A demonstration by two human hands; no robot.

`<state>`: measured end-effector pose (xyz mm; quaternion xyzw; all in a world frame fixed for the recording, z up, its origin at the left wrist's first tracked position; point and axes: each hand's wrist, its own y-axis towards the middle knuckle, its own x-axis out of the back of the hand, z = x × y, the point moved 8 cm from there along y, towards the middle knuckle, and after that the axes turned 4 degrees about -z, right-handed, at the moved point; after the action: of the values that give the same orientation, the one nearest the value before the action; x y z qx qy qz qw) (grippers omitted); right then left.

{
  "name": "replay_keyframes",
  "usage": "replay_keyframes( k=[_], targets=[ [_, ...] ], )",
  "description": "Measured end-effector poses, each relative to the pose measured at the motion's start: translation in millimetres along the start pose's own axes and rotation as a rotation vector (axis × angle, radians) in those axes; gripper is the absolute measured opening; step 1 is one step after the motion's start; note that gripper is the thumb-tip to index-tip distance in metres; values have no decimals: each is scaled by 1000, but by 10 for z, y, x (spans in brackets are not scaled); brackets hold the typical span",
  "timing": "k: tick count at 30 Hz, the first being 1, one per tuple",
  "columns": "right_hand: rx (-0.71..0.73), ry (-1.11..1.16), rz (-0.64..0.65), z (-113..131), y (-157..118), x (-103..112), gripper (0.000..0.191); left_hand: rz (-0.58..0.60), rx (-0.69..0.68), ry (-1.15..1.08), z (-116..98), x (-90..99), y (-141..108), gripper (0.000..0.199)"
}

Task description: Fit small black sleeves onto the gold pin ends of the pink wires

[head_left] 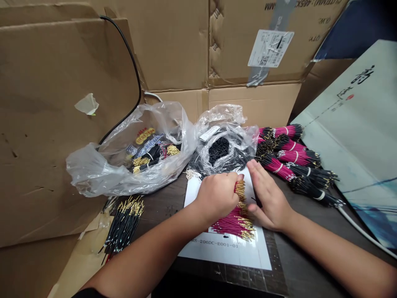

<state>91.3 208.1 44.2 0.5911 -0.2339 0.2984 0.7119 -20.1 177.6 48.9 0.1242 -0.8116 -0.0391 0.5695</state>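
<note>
My closed left hand [218, 192] hides most of the bunch of wires [240, 188] it grips; only the gold ends show clearly. My right hand [270, 203] is open, fingers straight and thumb apart, palm facing those ends; I cannot tell whether it touches them. Pink wires [231, 223] lie just below, on the white sheet [254, 258].

1 head-worn camera | looked forward and down over the dark brown tabletop [164, 203] | faced upright brown cardboard panels [173, 45] | bare left hand [218, 192] and bare right hand [271, 203] sat close
</note>
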Motion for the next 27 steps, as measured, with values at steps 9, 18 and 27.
replay_keyframes(
  k=[9, 18, 27],
  targets=[
    [-58, -169, 321, -589, 865, -395, 29, 5, -120, 93, -31, 37, -109, 38],
    [-93, -333, 636, -775, 1141, -1038, 24, -184, -343, -145, 96, 131, -154, 39],
    [-40, -340, 409, -640, 1131, -889, 16, -217, -174, -213, 304, 120, -147, 39]
  ],
)
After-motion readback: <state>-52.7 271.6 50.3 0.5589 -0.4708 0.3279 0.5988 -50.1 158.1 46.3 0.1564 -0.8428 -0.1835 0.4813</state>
